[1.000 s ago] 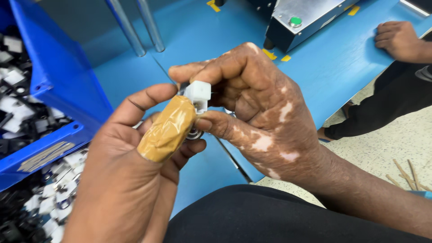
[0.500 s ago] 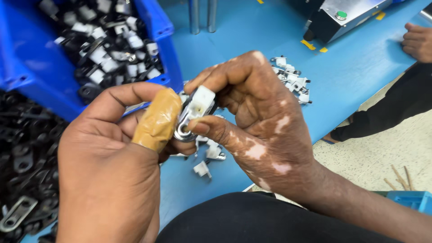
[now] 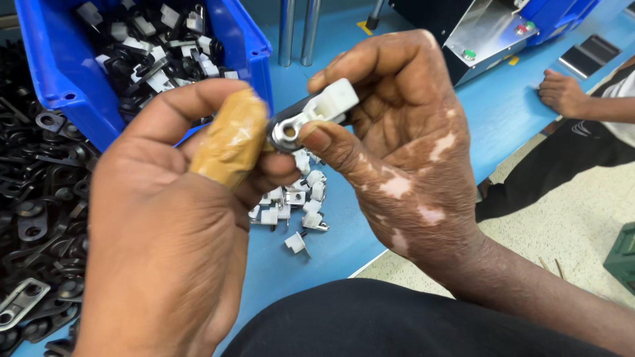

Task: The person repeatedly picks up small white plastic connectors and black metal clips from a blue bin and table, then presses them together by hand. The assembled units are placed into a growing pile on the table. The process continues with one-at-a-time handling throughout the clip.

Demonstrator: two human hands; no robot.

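Note:
Both hands meet over a blue table (image 3: 503, 99). My right hand (image 3: 403, 145) pinches a small part (image 3: 311, 114) between thumb and fingers: a black metal bracket with a round silver eyelet and a white plastic block on top. My left hand (image 3: 165, 231) has tan tape wrapped around its thumb (image 3: 231, 139), and that thumb and the fingers press against the bracket's eyelet end. Below the hands lies a small pile of white-and-metal pieces (image 3: 291, 205) on the table.
A blue bin (image 3: 248, 46) at the top left holds several black and white parts. Loose black metal brackets (image 3: 33, 198) fill the left edge. Two metal posts (image 3: 297, 30) and a machine with a green button (image 3: 483, 39) stand behind. Another person's hand (image 3: 562, 92) rests on the table at right.
The view has swung so the blue bin and bracket pile sit further up and left. The part is turned in my hands, its white block now pointing up right.

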